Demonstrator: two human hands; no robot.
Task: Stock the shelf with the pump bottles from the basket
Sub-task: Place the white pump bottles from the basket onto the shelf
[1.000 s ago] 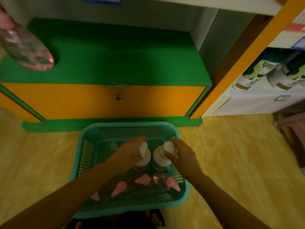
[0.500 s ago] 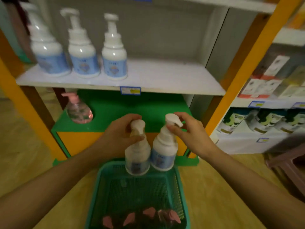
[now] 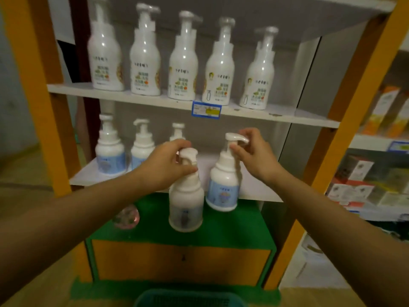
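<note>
My left hand (image 3: 164,166) grips the pump neck of a white pump bottle (image 3: 186,204), held in the air in front of the lower white shelf (image 3: 261,189). My right hand (image 3: 254,156) holds a second white pump bottle (image 3: 223,187) with a blue label by its pump head, slightly higher and to the right. Three matching blue-label bottles (image 3: 110,151) stand at the left of that shelf, the third partly hidden by my left hand. Only the teal basket's rim (image 3: 188,300) shows at the bottom edge.
Several taller white bottles (image 3: 183,63) fill the upper shelf (image 3: 287,116), which carries a blue price tag (image 3: 206,110). Orange uprights (image 3: 345,138) frame the unit. Below is a green and orange cabinet (image 3: 181,260) with a pink bottle (image 3: 126,217). Boxes (image 3: 358,180) fill the right-hand shelves.
Both hands have lifted a bottle each out of the basket up to the lower shelf's height. The view has tilted upward, so the basket has dropped to the bottom edge.
</note>
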